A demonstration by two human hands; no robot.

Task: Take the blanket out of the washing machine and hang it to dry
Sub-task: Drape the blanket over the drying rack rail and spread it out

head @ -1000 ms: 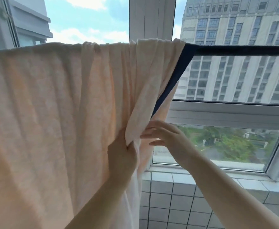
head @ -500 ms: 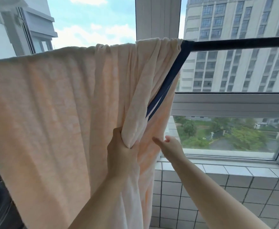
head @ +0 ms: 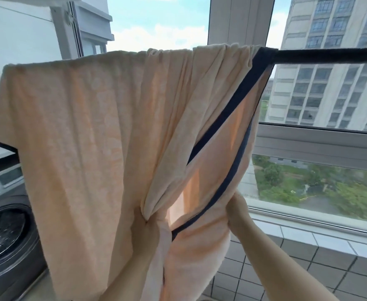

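Note:
A peach blanket (head: 87, 135) with a dark blue border hangs over a high rail, bunched in folds toward its right end. The dark band (head: 330, 56) running right along the rail looks like the blanket's border. My left hand (head: 151, 235) grips a gathered fold of the blanket from below, its fingers hidden in the cloth. My right hand (head: 238, 213) holds the blanket's blue-edged right side, with its fingers hidden behind the fabric. The grey washing machine (head: 6, 224) stands at the lower left, its round door glass showing.
A large window (head: 319, 135) with a white frame fills the right side, with tall buildings and trees outside. Below it runs a white sill above a grey tiled wall (head: 308, 268). A white window pillar (head: 239, 20) rises behind the rail.
My right hand moved right and took hold of the blanket's blue-edged side, spreading it open. My left hand kept its grip on the fold. The view shifted, revealing the washing machine.

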